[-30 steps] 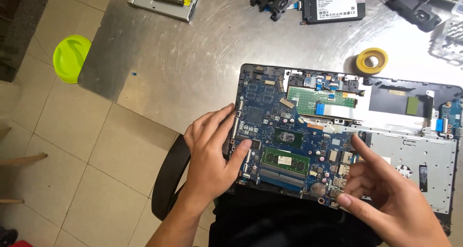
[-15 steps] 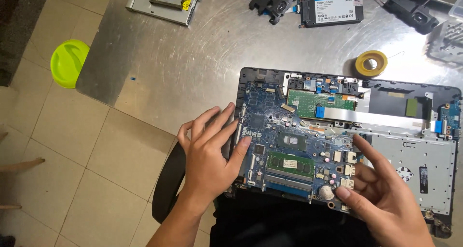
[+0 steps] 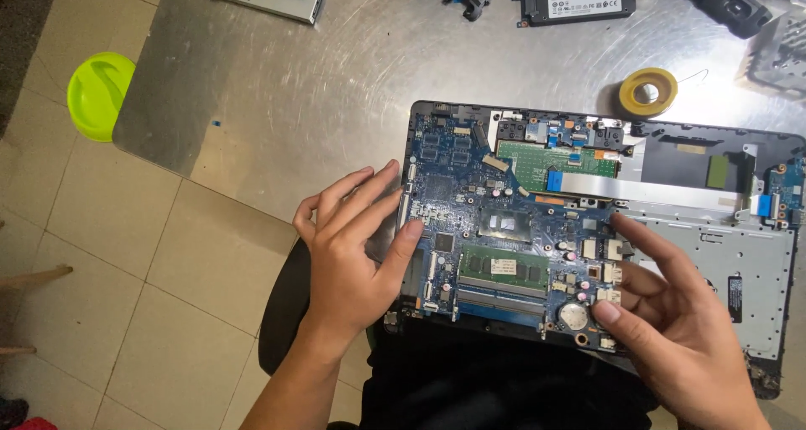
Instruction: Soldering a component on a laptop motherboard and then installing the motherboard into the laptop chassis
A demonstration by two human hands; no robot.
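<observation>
- Head view, left to right: at nine o'clock a lime-green plastic bowl (image 3: 99,94) sits on pale floor tiles, well apart from our hands.
- A scuffed, brushed-metal table (image 3: 336,94) fills the upper middle, dull and swirled with scratches.
- Our left hand (image 3: 353,245) lies flat with fingers spread loosely open, gripping nothing; the fingertips (image 3: 388,171) touch the left edge of the blue motherboard (image 3: 504,228), thumb resting against its side.
- That motherboard, rectangular and studded with small chips, sits inside the opened laptop base (image 3: 714,161), at the table's near edge at about five o'clock from centre.
- A green memory stick (image 3: 502,267) lies flat in its lower middle, below a dark glossy processor chip (image 3: 505,225).
- Our right hand (image 3: 680,329) is half-curled, index finger extended along the board's right edge, thumb near a round coin cell (image 3: 573,316); it holds nothing.
- At one o'clock, a yellow tape roll (image 3: 648,91) lies on the metal.
</observation>
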